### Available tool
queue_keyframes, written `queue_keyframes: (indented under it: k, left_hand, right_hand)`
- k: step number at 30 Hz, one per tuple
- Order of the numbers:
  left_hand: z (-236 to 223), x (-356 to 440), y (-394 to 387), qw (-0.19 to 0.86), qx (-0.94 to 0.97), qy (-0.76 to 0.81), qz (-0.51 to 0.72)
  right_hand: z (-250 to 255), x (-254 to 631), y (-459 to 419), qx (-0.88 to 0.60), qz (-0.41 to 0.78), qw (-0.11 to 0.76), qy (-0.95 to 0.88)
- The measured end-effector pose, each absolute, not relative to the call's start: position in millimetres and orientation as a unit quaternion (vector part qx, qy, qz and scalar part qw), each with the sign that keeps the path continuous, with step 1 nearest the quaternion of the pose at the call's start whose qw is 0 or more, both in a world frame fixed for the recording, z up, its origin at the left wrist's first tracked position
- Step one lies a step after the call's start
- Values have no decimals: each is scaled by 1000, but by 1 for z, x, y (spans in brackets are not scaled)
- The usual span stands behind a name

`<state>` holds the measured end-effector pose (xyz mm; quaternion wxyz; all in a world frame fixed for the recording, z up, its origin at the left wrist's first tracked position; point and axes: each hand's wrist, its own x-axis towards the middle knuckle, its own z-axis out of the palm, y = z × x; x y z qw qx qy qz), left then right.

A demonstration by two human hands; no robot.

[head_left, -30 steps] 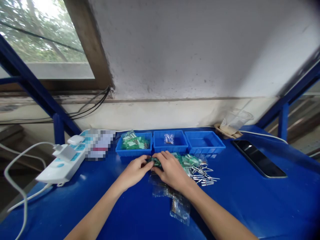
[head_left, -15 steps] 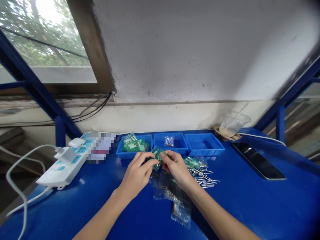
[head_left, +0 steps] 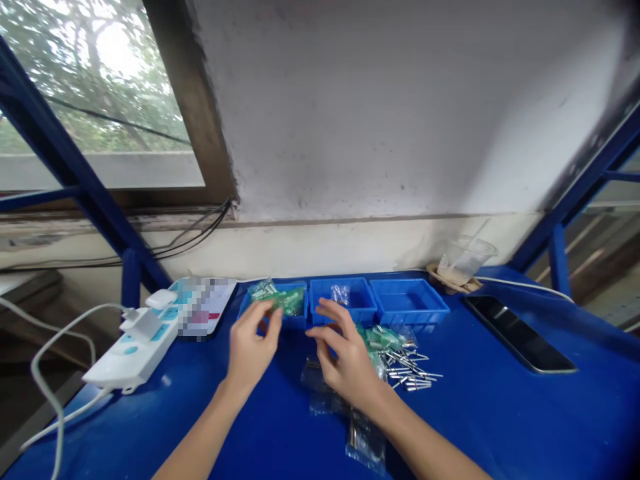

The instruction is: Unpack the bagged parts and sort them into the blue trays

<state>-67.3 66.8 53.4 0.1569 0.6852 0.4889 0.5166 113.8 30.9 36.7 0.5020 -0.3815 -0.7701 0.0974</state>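
Note:
My left hand (head_left: pixel 251 343) is at the front of the left blue bin (head_left: pixel 244 308), thumb and forefinger closed on the edge of a small green plastic bag (head_left: pixel 289 302), blurred, over that bin. Another bag of silvery pieces (head_left: pixel 263 289) lies in the bin behind it. My right hand (head_left: pixel 345 353) hovers in front of the middle blue bin (head_left: pixel 367 308), fingers apart, nothing in them. Under and beside it lie clear bags (head_left: pixel 367 443) with brownish metal pieces, green bags (head_left: pixel 383 335) and a loose pile of silvery blind rivets (head_left: pixel 413 373).
A small clear bag (head_left: pixel 341 294) lies in the middle bin. The right blue bin (head_left: pixel 410 299) stands beside it. A phone (head_left: pixel 520 333) and a plastic cup (head_left: pixel 463 260) are at the right; a white power strip (head_left: pixel 135 350) with cables and another phone (head_left: pixel 220 307) are at the left.
Both hands were together on the green bag. They have parted: my left hand moved left with the bag to the left bin, and my right hand let go and opened.

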Motion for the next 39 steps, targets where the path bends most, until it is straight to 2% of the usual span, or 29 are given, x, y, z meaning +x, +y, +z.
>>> queue_keyframes:
  k: [2,4,8,10,12,14,17,22,25,27,30,32,34,36,39]
  left_hand:
    - [54,-81,77,0,694,502,516]
    - [49,-90,86,-83,713,522,461]
    - [38,-90,85,-106,737,582,327]
    - [39,-82,77,-114,727,586,341]
    - [44,-74,68,-105,731,559,377]
    - [48,-66,61,-53,759,508,403]
    - [46,-56,54,80,797,457,387]
    - [37,-47,52,256,759,503,323]
    - [37,-47,55,330,707,540,317]
    - [38,-46,56,422,644,559,306]
    - [39,-44,56,581,545,534,283]
    - [39,-43,55,636,497,504,307]
    - [38,-42,55,634,491,480,356]
    - [36,-44,55,585,532,465,397]
    - [34,-48,56,419,645,467,436]
  right_hand:
    - [43,119,32,-408,111,485,-766]
    - [48,126,33,-439,135,401,-793]
    - [46,138,33,-449,175,164,-861]
    - [40,137,32,-445,182,110,-870]
    - [34,133,32,-447,176,97,-871]
    - [31,127,32,-448,164,108,-872]
    - [31,122,34,-454,148,155,-865]
    - [35,123,40,-454,138,280,-834]
    - [32,124,42,-447,143,361,-806]
    - [31,124,43,-447,148,403,-785]
    - [30,121,40,-433,151,436,-774]
    - [32,119,36,-407,149,433,-790]
    - [35,116,33,-379,147,413,-815]
    - [37,114,31,-372,141,400,-826]
    - [40,114,32,-425,158,413,-790]
